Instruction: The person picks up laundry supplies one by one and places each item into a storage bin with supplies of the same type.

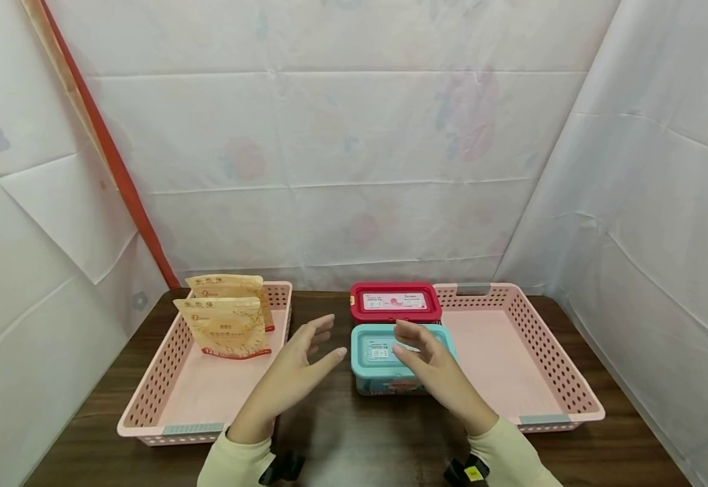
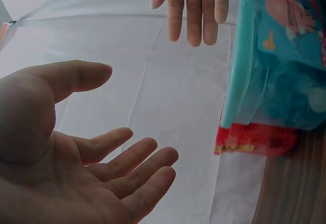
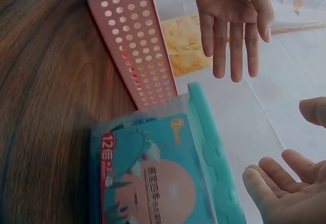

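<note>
1. Teal box (image 1: 384, 368) sits on the dark table (image 1: 354, 433), lid up, a printed side toward the person; seen from the head, its long side runs left to right.
2. Right hand (image 1: 436, 375) is the nearer of the two: it hangs over the lid's right half. Left hand (image 1: 296, 368) is off the box's left end, with bare table showing between.
3. Both hands are spread and hold nothing, thumbs well apart from the fingers, palms turned toward each other.
4. Left wrist view shows a gap between the right hand's fingers and the lid, where the head view lays one over the other and leaves contact unclear.
5. Right wrist view gives the printed side large, with its red strip and round pink picture, which the head view barely catches.
6. Red box (image 1: 396, 302) is just behind the teal one; whether they touch, I cannot tell.
7. Only the head view shows inside both baskets: the right basket (image 1: 488, 352) beside the boxes, and the left basket (image 1: 220, 385) with a front pouch (image 1: 226, 328) and a rear pouch (image 1: 226, 285) upright toward its far end.
</note>
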{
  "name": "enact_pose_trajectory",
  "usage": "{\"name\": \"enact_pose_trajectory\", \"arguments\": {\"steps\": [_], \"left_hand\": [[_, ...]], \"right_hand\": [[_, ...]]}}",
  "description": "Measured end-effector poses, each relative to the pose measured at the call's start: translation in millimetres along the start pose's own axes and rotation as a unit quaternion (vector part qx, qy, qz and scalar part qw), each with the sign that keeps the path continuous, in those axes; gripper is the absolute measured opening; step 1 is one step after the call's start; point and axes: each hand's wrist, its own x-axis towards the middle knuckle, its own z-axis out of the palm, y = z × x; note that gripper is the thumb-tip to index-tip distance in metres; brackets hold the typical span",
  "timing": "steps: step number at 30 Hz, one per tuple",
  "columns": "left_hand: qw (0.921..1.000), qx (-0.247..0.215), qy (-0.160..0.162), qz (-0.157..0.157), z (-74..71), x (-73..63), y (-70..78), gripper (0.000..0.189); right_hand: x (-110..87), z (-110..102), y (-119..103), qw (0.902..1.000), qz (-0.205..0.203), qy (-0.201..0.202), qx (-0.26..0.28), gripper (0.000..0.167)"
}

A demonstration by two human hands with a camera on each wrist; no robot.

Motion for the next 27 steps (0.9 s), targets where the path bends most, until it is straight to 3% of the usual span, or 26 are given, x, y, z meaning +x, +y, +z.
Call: {"name": "enact_pose_trajectory", "arguments": {"steps": [13,27], "left_hand": [[0.9999,-0.005,-0.009,0.003,20.5,8.0,-2.3,0.057],[0.9992,-0.024,-0.032,-0.003,27.7,12.8,-4.2,0.056]], "right_hand": [[-12.4,-18,-4,0.9991,-0.001,0.020,-0.037,0.053],[-25.3,-41,4,0.9968,-0.004,0.034,-0.073,0.053]]}}
